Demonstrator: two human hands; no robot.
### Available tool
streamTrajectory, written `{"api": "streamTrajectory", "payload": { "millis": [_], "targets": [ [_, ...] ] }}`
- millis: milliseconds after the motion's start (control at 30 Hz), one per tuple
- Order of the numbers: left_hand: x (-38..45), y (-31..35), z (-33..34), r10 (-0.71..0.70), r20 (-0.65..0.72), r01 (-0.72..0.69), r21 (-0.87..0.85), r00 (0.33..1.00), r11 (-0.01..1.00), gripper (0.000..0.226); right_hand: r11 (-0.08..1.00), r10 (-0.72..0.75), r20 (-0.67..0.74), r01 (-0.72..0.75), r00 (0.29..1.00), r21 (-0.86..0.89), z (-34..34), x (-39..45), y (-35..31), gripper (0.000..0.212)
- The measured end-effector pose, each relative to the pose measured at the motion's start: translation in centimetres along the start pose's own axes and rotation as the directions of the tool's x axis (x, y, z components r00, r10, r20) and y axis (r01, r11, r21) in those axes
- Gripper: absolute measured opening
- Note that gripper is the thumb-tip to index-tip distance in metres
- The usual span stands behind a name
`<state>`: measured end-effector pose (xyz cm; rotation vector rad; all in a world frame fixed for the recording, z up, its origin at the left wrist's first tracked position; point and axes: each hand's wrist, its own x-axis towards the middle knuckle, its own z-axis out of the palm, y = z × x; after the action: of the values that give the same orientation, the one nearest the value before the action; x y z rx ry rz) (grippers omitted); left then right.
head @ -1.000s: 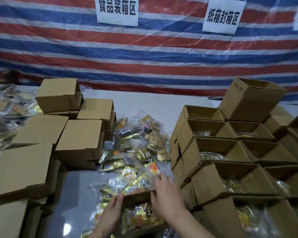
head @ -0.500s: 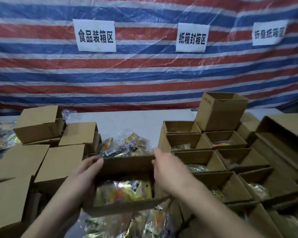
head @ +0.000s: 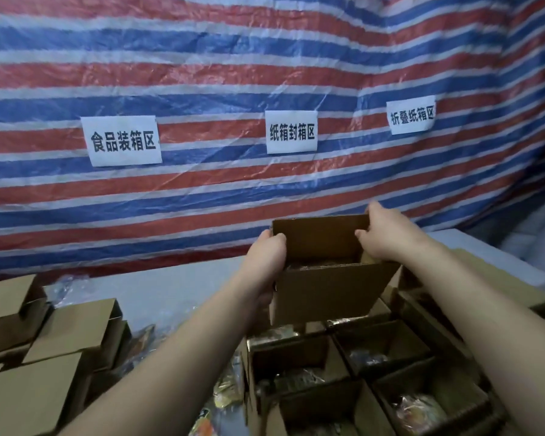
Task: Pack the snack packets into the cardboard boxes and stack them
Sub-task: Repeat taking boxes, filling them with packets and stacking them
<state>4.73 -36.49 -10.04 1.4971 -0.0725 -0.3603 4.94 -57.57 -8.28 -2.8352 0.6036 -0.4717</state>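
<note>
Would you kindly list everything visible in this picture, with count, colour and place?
Held box: one, brown, raised above the right rows.
Open boxes: several, brown, lower right, some holding packets.
Closed boxes: several, brown, lower left.
Snack packets: several, yellow-orange, bottom centre.
Table: grey, centre.
Tarpaulin: red, blue, white stripes, behind.
Paper signs: three, white, on tarpaulin.
Left hand: grips box's left wall.
Right hand: grips right wall.

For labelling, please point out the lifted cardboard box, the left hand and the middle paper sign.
lifted cardboard box (head: 331,294): head view, front wall.
left hand (head: 266,256): head view, back of hand.
middle paper sign (head: 291,132): head view, centre.
</note>
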Motion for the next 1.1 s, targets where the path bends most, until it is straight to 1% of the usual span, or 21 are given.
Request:
{"api": "streamTrajectory", "payload": {
  "millis": [133, 267, 333, 433, 533, 600, 667, 733, 867, 967, 1067, 1100],
  "targets": [
    [3.4, -0.7, 4.2, -0.082, 0.017, 0.082, -0.024, 0.996, 0.996, 0.021, 0.998, 0.062, 0.07, -0.062, 0.996, 0.007, 1.0, 2.5, 3.2, 0.019],
    [6.5, -2.2, 6.4, -0.166, 0.048, 0.169, -0.072, 0.985, 0.983, 0.027, 0.994, 0.108, 0.056, -0.109, 0.993, 0.019, 2.5, 4.5, 4.9, 0.022],
    [8.2, -3.2, 7.5, -0.182, 0.049, 0.185, -0.086, 0.982, 0.979, 0.031, 0.988, 0.142, 0.057, -0.145, 0.988, 0.047, 3.3, 5.4, 5.9, 0.016],
    [10.2, -4.3, 8.8, -0.197, 0.044, 0.2, -0.09, 0.98, 0.976, 0.03, 0.989, 0.123, 0.083, -0.129, 0.989, 0.075, 4.6, 6.7, 7.1, 0.007],
    [11.6, -5.0, 9.4, -0.207, 0.012, 0.208, -0.048, 0.978, 0.977, 0.028, 0.984, 0.104, 0.153, -0.123, 0.983, 0.125, 5.9, 7.5, 7.9, 0.01],
    [12.3, -5.6, 9.6, -0.221, 0.018, 0.221, -0.032, 0.975, 0.975, 0.027, 0.986, 0.103, 0.212, -0.128, 0.972, 0.107, 7.0, 7.8, 8.1, 0.013],
    [12.8, -6.2, 9.5, -0.234, 0.033, 0.235, -0.028, 0.972, 0.972, 0.026, 0.991, 0.098, 0.243, -0.117, 0.965, 0.062, 8.1, 8.1, 8.3, 0.019],
    [13.0, -6.4, 9.3, -0.245, 0.039, 0.246, -0.027, 0.969, 0.969, 0.025, 0.994, 0.095, 0.238, -0.107, 0.967, 0.037, 8.8, 8.3, 8.3, 0.02],
    [13.2, -6.3, 9.4, -0.245, 0.048, 0.246, -0.02, 0.968, 0.969, 0.022, 0.993, 0.109, 0.174, -0.116, 0.979, 0.032, 8.9, 9.0, 8.4, 0.019],
    [13.5, -6.7, 9.8, -0.251, 0.073, 0.252, -0.011, 0.965, 0.968, 0.022, 0.994, 0.105, 0.182, -0.111, 0.978, 0.022, 9.0, 9.3, 8.9, 0.021],
    [12.8, -6.6, 9.9, -0.255, 0.108, 0.257, -0.003, 0.961, 0.966, 0.031, 0.993, 0.099, 0.164, -0.109, 0.982, 0.054, 9.6, 9.1, 9.7, 0.031],
    [12.5, -6.6, 9.7, -0.249, 0.136, 0.25, 0.005, 0.959, 0.968, 0.039, 0.992, 0.092, 0.137, -0.103, 0.986, 0.076, 9.6, 9.1, 9.8, 0.034]
  ]
}}
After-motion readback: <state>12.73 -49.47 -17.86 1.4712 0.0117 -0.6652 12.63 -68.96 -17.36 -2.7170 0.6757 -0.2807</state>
